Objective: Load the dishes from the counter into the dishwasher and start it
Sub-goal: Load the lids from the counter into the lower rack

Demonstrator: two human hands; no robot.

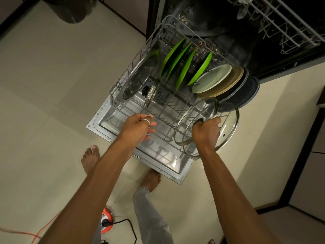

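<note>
The dishwasher's lower rack (133, 62) is pulled out over the open door (103, 127). Several green plates (177, 59) stand in it, with a white plate (211, 78), a woven mat (226, 83) and a dark speckled pan (246, 94) leaning at its right. A large glass lid (139, 76) and a smaller knobbed lid (151, 92) stand at the left. My right hand (205, 132) grips two glass lids (228, 127) by a knob at the rack's front right corner. My left hand (139, 127) pinches a front wire of the rack, fingers curled.
The upper rack (284, 23) sticks out at the top right. My bare feet (91, 159) stand on pale floor tiles by the door's front edge. An orange extension reel (107, 221) with a black cable lies on the floor behind me. Dark cabinets (304, 155) line the right.
</note>
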